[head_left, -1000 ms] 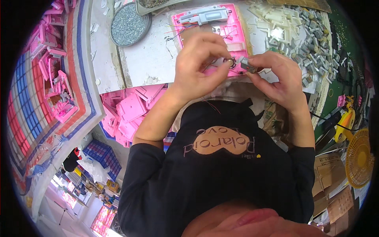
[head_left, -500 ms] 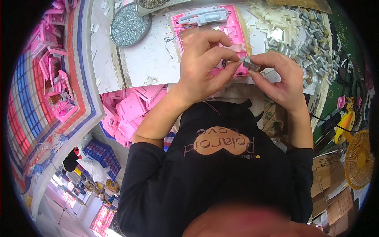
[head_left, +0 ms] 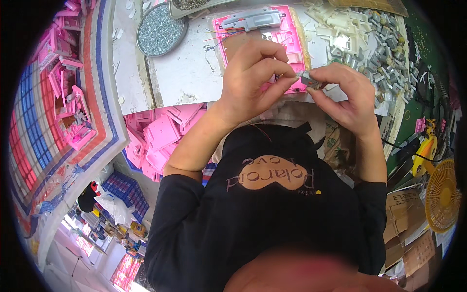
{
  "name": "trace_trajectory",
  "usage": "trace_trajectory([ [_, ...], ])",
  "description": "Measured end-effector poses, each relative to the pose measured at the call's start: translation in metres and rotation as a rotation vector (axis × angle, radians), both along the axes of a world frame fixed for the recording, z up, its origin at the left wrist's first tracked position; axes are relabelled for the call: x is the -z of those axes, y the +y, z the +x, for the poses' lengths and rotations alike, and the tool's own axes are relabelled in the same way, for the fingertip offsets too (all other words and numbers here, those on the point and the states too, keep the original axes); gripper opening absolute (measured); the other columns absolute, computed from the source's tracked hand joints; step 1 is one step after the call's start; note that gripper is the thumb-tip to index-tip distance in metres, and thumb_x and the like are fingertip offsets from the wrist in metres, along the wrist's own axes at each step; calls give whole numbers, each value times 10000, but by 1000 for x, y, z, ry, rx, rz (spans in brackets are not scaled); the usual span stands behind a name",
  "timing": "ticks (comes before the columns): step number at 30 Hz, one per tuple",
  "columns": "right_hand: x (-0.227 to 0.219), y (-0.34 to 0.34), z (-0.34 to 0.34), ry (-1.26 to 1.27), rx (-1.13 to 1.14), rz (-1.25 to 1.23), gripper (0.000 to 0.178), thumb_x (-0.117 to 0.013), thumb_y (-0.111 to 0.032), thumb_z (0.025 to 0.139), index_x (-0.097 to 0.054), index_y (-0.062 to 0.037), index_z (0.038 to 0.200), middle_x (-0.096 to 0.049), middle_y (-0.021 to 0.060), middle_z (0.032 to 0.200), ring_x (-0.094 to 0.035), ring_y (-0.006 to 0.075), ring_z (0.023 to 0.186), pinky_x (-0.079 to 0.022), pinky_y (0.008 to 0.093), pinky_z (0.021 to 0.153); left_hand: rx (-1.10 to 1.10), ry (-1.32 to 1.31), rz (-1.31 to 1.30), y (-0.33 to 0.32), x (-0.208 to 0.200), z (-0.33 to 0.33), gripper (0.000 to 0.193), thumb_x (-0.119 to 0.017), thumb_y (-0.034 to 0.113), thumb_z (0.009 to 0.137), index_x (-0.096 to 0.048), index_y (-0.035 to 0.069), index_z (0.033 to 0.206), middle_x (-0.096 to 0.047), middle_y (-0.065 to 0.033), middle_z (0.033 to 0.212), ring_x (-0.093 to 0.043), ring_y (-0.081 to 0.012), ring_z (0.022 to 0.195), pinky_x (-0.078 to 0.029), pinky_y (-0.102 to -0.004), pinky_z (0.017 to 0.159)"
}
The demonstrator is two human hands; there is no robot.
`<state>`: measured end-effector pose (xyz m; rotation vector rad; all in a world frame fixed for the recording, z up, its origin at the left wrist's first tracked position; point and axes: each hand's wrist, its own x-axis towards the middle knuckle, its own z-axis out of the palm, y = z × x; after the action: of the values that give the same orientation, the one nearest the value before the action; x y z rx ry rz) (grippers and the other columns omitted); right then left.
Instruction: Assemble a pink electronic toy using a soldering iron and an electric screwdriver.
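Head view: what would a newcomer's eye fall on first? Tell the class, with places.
A pink casing probably draws the eye first, at top centre, partly behind the left hand. Beside that hand, the right hand pinches a grey part. A round dish of silvery bits sits upper left.

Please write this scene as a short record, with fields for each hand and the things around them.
Left hand: thumb and finger pinched at the left end of the small grey part
Right hand: holds it between thumb and finger
Near hands: pink case with long grey piece at its far end
Top left: round dish of small metal bits
Right: piles of white parts and loose grey parts
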<state>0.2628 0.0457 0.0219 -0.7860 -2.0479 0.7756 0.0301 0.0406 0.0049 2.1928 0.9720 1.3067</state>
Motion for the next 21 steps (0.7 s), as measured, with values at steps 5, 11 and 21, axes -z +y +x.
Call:
trace_trajectory([
  [5, 1, 1, 3, -5, 12, 0, 280, -814, -15, 787, -711, -25, 1048, -723, 95, 871, -704, 216, 711, -553, 312, 635, -18, -23, -88, -2, 2, 3, 280, -865, 38, 669, -706, 77, 896, -650, -71, 983, -625, -235, 821, -494, -343, 675],
  [11, 2, 2, 12, -71, 127, -16, 289, -793, -21, 822, -709, -22, 1099, -741, 112, 977, -717, 230, 780, -565, 319, 708, -349, 297, -66, 10, 2, 8, 296, -873, 205, 692, -739, 100, 934, -616, -47, 1023, -576, -243, 933, -420, -414, 822],
  [21, 8, 39, -1, -327, 63, -3, 277, -648, -63, 946, -642, -44, 1223, -560, 122, 1485, -488, 316, 1357, -406, 438, 1120, -180, 376, 58, 5, 22, -16, 161, -825, 169, 735, -754, 157, 879, -621, -18, 979, -575, -261, 963, -392, -416, 869],
])
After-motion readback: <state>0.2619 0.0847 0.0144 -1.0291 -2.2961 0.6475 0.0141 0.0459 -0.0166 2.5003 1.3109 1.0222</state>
